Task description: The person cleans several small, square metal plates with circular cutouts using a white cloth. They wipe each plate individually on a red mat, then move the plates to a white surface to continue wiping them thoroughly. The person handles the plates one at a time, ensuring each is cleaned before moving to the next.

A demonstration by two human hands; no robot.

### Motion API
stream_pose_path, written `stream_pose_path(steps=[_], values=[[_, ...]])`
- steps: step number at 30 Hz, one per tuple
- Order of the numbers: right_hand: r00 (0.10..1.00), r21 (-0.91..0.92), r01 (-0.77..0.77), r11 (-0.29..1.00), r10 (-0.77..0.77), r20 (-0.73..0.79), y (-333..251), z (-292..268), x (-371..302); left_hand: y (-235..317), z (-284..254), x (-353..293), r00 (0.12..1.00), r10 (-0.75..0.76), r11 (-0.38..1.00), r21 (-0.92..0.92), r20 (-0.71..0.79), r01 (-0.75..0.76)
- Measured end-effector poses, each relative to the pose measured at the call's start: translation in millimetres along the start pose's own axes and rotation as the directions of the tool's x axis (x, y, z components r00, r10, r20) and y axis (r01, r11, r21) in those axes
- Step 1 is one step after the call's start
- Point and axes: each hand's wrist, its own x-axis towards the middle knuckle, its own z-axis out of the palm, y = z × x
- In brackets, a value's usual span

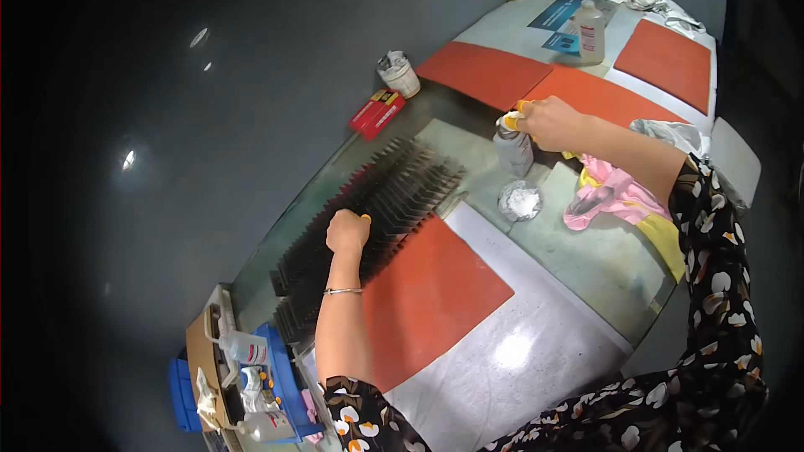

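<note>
My left hand (347, 233) is closed above rows of dark, thin toothed pieces (385, 192) standing close together on the table. An orange finger cover shows at its edge; whatever lies between the fingers is hidden. Out to the right, my right hand (553, 124), also with orange finger covers, is pinched at the top of a grey bottle (512, 155). A small white wad (507, 122) shows at its fingertips, against the bottle's mouth. Near the bottle's base stands a small round dish (521, 201) with white material in it.
An orange mat (435, 301) lies on a white sheet (536, 351) in front of me. Pink and yellow cloths (611, 197) lie right of the dish. Farther off are a red box (377, 113), a white cup (398, 74) and a squeeze bottle (590, 33). A blue tray (285, 377) holds bottles.
</note>
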Motion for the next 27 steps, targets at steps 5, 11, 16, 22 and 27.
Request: stream_pose_path(steps=[5, 11, 16, 22, 27], values=[[0.999, -0.048, -0.013, 0.999, 0.015, 0.037, 3.1, 10.5, -1.1, -41.9, -13.8, -24.0, 0.987, 0.129, 0.839, -0.521, -0.096, -0.160], [0.996, 0.014, -0.083, 0.996, 0.083, 0.027, -26.5, 10.3, -0.3, -103.8, 11.6, -169.7, 0.889, 0.415, -0.458, -0.799, 0.196, 0.390], [0.999, 0.629, 0.032, 0.777, -0.008, -0.040, -117.0, -33.9, -86.4, -96.0, 70.7, -270.1, 0.784, 0.549, -0.680, -0.390, 0.291, 0.621], [0.984, 0.962, -0.085, 0.258, -0.133, 0.122, -225.4, -12.1, -152.7, -72.0, 78.7, -331.2, 0.739, 0.581, -0.684, -0.287, 0.340, 0.670], [0.967, 0.975, -0.210, 0.079, -0.130, 0.219, -288.2, -14.5, -170.2, -91.6, 91.2, -359.9, 0.711, 0.597, -0.616, -0.355, 0.372, 0.703]])
